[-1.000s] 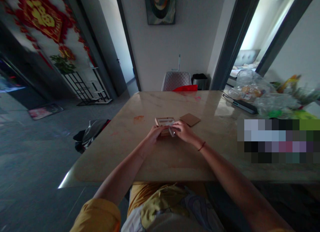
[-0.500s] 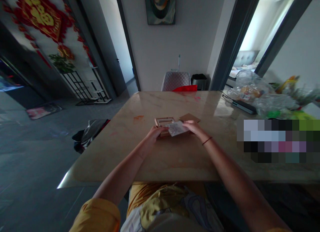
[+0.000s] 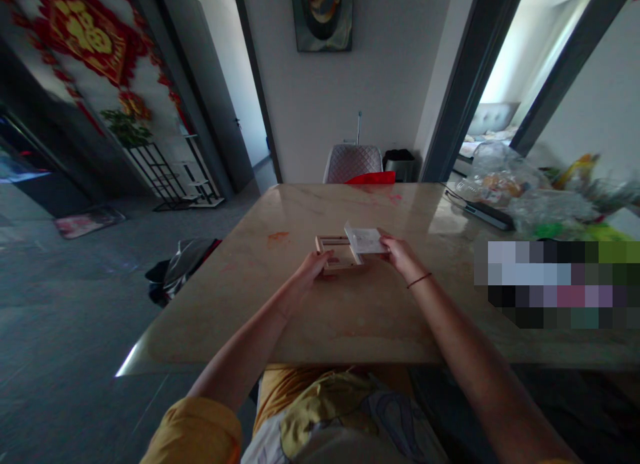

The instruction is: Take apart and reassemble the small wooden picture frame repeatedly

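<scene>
A small pinkish wooden frame (image 3: pixel 344 269) lies at the middle of the table, its near edge towards me. My left hand (image 3: pixel 314 263) is closed around its left side, thumb on top. In my right hand (image 3: pixel 397 252) is a whitish, semi-clear sheet (image 3: pixel 369 240), pinched at its right end. The sheet hangs over the right side of the frame, and a thin flap stands up at its left edge. Whether sheet and frame touch, I cannot tell.
The marble-patterned table (image 3: pixel 240 317) has an orange smear at left. Clear plastic bags (image 3: pixel 500 174) and a dark elongated device (image 3: pixel 489 214) occupy its right side. Beyond the far edge stands a quilted chair (image 3: pixel 354 163); a dark bag (image 3: pixel 185 264) is on the floor at left.
My right hand has drawn the sheet to the right and away from me, exposing more of the frame. The brown board seen beside the frame is now out of sight.
</scene>
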The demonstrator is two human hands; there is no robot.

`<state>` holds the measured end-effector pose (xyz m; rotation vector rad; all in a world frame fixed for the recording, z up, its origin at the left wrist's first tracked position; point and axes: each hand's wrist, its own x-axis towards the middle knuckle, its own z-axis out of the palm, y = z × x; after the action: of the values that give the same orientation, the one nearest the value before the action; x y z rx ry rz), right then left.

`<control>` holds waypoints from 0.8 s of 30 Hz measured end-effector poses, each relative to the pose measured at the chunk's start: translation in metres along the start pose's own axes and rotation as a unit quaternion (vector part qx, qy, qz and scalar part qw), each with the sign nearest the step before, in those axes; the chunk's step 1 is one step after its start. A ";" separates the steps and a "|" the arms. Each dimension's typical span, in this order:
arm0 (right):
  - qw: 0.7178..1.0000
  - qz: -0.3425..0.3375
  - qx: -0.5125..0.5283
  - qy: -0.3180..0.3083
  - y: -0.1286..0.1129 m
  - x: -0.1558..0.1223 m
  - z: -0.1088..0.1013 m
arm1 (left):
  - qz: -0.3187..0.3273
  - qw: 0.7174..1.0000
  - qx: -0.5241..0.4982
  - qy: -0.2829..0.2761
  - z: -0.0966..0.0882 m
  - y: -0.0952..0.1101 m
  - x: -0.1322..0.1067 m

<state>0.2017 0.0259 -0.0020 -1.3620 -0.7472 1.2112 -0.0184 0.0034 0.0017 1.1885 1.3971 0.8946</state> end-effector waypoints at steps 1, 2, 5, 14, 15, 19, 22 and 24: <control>1.000 -0.001 0.017 0.002 0.000 0.001 -0.001 | -0.010 1.000 0.011 -0.010 0.000 0.001 -0.001; 0.999 -0.002 0.032 0.002 -0.001 0.002 -0.002 | -0.018 0.999 0.033 -0.018 0.001 0.001 -0.001; 0.998 0.003 0.057 0.006 -0.003 0.001 -0.004 | -0.002 0.989 0.151 -0.001 0.001 0.003 -0.002; 0.998 0.002 0.050 0.031 -0.001 -0.001 0.000 | 0.062 0.904 0.415 0.082 -0.006 0.008 -0.011; 0.999 0.001 0.043 0.031 -0.001 0.000 0.000 | 0.064 0.906 0.410 0.079 -0.006 0.008 -0.011; 0.999 -0.007 0.028 0.020 -0.001 -0.001 -0.001 | 0.099 0.922 0.366 0.074 -0.007 0.005 -0.010; 1.000 -0.008 0.023 0.015 -0.001 -0.004 0.000 | 0.111 0.928 0.344 0.088 -0.006 0.005 -0.011; 1.000 -0.011 0.012 0.012 -0.001 -0.004 0.001 | 0.107 0.933 0.329 0.095 -0.006 0.006 -0.012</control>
<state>0.2000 0.0221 -0.0003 -1.3432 -0.7283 1.1810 -0.0233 -0.0069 0.0113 1.8228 1.8278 0.7165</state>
